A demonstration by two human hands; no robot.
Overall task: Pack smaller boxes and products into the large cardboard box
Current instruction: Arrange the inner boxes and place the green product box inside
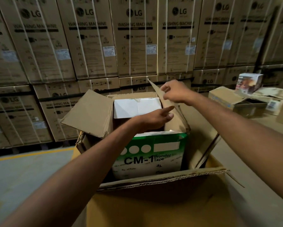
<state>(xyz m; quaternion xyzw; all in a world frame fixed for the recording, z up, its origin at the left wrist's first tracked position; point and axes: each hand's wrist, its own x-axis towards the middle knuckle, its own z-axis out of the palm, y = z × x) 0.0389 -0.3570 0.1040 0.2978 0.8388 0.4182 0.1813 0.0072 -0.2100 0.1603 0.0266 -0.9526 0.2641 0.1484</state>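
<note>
Nearest, the large cardboard box [154, 210] stands open, its front flap [162, 179] folded outward. A green tape box [147, 154] already sits inside, with a white box [137, 107] just behind it. The right hand [175, 92] pinches the top edge of the upright side flap [157, 91], apparently holding it clear of the opening. The left hand [155, 118] reaches over the boxes with straight fingers, holding nothing; its index tip seems to touch that flap.
</note>
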